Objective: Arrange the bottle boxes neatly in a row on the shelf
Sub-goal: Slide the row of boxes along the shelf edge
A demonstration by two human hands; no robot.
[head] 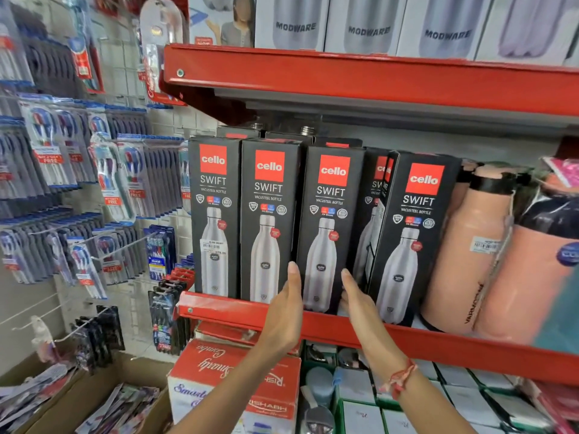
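Several black "cello SWIFT" bottle boxes stand upright along the red shelf (438, 349). My left hand (286, 308) lies flat against the left side of the third box (329, 230). My right hand (357, 299) presses flat on that box's right side, so both palms clamp it near its bottom. Left of it stand the first box (214, 214) and the second box (269, 220), both facing front. To the right, a fourth box (376, 195) sits set back and partly hidden, and a fifth box (413, 236) is turned at a slight angle. More boxes stand behind.
Peach flasks (470, 245) stand right of the boxes. An upper red shelf (344, 79) holds white Modware boxes. Toothbrush packs (78, 183) hang on a grid wall to the left. Below are red-and-white cartons (219, 371) and a cardboard box of packets (94, 402).
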